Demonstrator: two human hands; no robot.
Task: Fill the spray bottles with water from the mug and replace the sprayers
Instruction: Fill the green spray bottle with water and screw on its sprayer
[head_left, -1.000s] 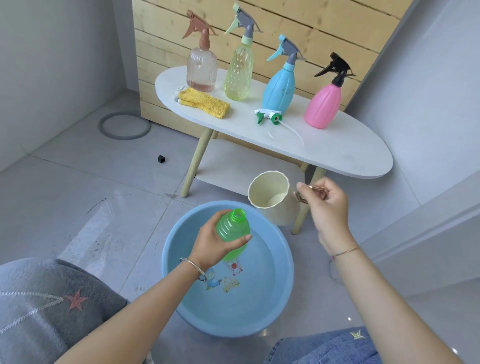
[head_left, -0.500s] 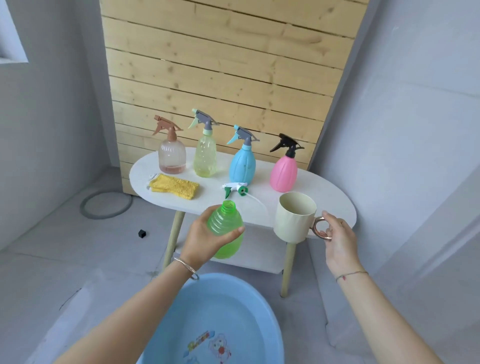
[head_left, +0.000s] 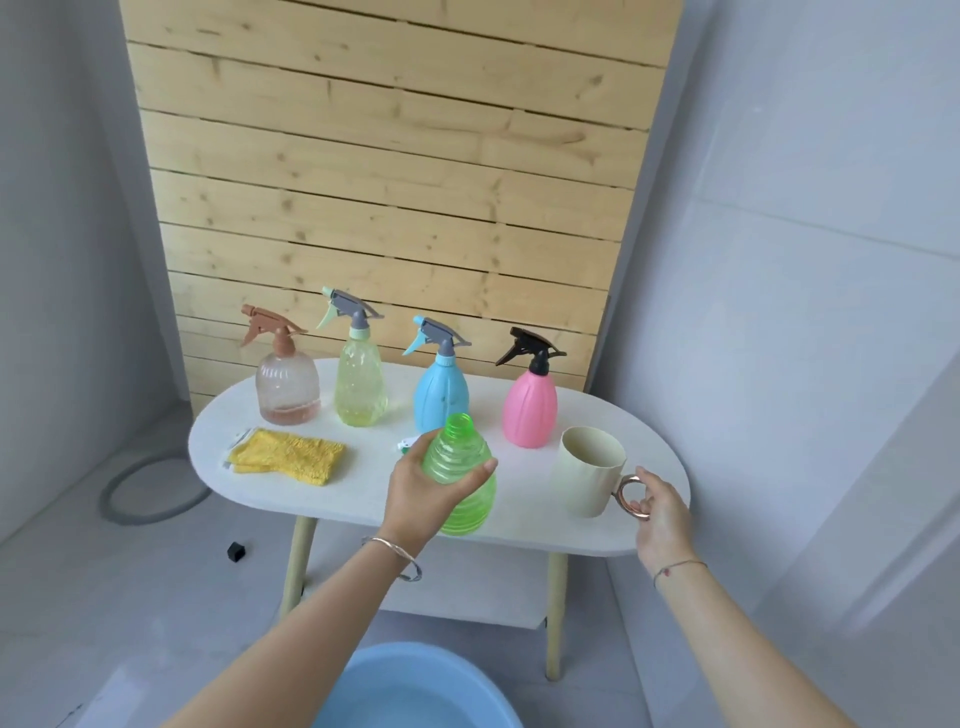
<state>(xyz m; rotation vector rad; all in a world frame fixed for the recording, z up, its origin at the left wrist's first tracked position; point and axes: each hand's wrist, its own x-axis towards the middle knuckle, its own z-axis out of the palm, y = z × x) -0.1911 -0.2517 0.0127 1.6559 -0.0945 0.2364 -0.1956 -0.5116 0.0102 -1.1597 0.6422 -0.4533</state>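
Note:
My left hand (head_left: 423, 488) grips a green ribbed bottle (head_left: 462, 478) with no sprayer on its open neck, held upright at the white table's front. My right hand (head_left: 662, 512) holds the copper handle of a cream mug (head_left: 589, 470), which stands on the table at the right. The loose green-and-white sprayer (head_left: 408, 443) lies mostly hidden behind my left hand. Along the back stand a clear brown-topped bottle (head_left: 285, 382), a yellow bottle (head_left: 359, 382), a blue bottle (head_left: 441, 392) and a pink bottle (head_left: 530, 408), all with sprayers on.
A yellow cloth (head_left: 288, 456) lies on the oval white table (head_left: 519, 535) at the left. A blue basin (head_left: 415, 691) sits on the floor below me. A grey ring (head_left: 150, 493) and a small black cube (head_left: 236, 551) lie on the floor at the left. Walls close in on both sides.
Both hands rose from over the basin to the table. The mug, first tilted in the air, now stands on the tabletop; the green bottle is at the table's front edge.

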